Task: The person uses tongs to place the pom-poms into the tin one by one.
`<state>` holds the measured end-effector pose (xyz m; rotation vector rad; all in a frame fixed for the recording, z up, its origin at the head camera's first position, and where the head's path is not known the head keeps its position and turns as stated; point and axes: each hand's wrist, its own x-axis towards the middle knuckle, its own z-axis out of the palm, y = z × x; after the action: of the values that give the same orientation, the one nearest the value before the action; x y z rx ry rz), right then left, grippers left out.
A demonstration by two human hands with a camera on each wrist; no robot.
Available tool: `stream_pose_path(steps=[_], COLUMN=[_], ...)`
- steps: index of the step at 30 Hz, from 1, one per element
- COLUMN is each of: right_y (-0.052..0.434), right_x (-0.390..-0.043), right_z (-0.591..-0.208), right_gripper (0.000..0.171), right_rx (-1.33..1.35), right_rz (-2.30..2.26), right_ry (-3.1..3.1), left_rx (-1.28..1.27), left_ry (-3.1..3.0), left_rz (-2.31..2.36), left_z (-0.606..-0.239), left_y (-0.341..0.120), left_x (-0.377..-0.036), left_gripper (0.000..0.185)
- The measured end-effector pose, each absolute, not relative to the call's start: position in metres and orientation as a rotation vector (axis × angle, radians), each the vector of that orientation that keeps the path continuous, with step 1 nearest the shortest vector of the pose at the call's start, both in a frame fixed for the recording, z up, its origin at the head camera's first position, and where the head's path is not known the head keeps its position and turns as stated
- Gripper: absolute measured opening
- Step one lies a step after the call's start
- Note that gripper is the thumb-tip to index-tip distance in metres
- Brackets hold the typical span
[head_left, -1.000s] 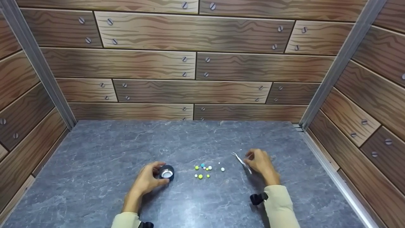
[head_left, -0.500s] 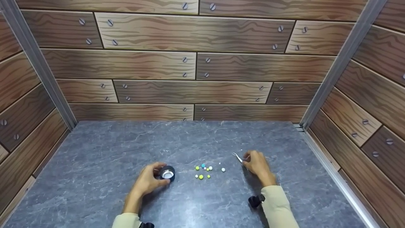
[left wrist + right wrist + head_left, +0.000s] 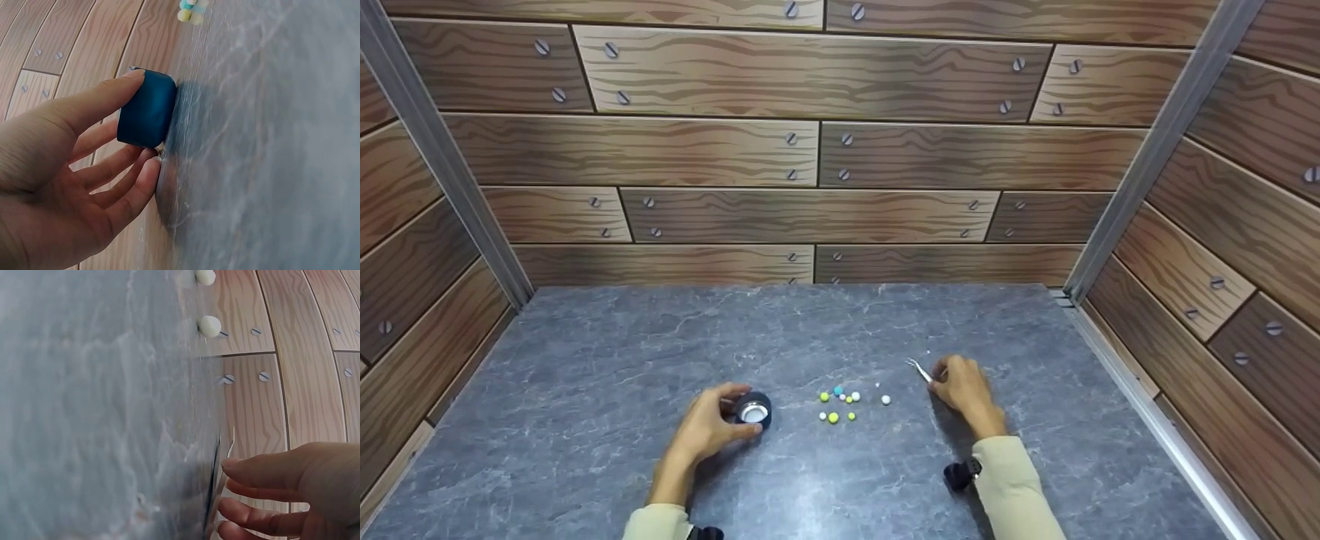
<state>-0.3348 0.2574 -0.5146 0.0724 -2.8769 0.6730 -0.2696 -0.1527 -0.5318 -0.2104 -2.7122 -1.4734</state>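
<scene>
A small round dark-blue cap (image 3: 754, 412) with a silvery inside stands on the table, hollow side up. My left hand (image 3: 703, 429) holds it between thumb and fingers; the left wrist view shows the thumb on the near side of the blue cap (image 3: 147, 109), close against the tabletop. Right of centre, silver tweezers (image 3: 918, 369) lie low over the table with their bent tips pointing away to the left. My right hand (image 3: 966, 390) pinches them near the middle, and its fingers hide the rear part. In the right wrist view the thumb lies against the tweezers (image 3: 230, 447).
Several small balls lie between my hands: yellow ones (image 3: 833, 418), white ones (image 3: 886, 400) and a blue one (image 3: 838, 391). Tiny white specks (image 3: 928, 352) lie nearer the tweezers. Wood-patterned walls (image 3: 817, 154) and a metal rail (image 3: 1147, 420) bound the grey tabletop (image 3: 675, 330).
My right hand has shifted slightly left and closed its fingers over the tweezers, covering their rear part. The left hand and the cap stay in place.
</scene>
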Motion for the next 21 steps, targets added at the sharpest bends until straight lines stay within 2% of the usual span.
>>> stream_pose_path(steps=[21], right_y=[0.2578], right_x=[-0.3317], right_z=[-0.5139], right_gripper=[0.012], right_rx=[0.044], right_rz=[0.635], right_ry=[-2.908], left_rx=[-0.205], left_ry=[-2.685], left_rz=[-1.577], left_z=[-0.531], left_y=[-0.1552], left_x=[-0.2718], left_gripper=[0.058])
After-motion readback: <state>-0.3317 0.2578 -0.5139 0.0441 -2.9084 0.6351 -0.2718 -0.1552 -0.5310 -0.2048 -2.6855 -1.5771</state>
